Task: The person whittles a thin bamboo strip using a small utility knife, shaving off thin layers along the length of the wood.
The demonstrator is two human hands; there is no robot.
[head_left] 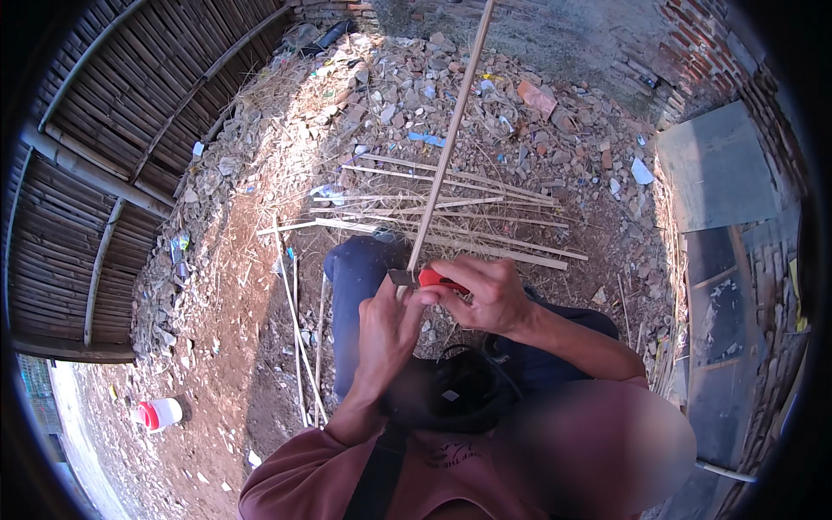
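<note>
My right hand is closed around the red handle of a knife. Its short, wide grey blade points left and meets the near end of a long bamboo strip. That strip slants up and away, past the top of the picture. Just left of the blade, my left hand has its fingers pressed together at the strip's near end, close to my right thumb. The fingertips partly hide the strip's end. Beyond my knees several loose bamboo strips lie roughly crosswise on the ground.
More thin strips lie beside my left leg. Rubble covers the ground toward the wall. A bamboo slat fence stands left; a white-and-red container sits at lower left. Grey boards lean at right.
</note>
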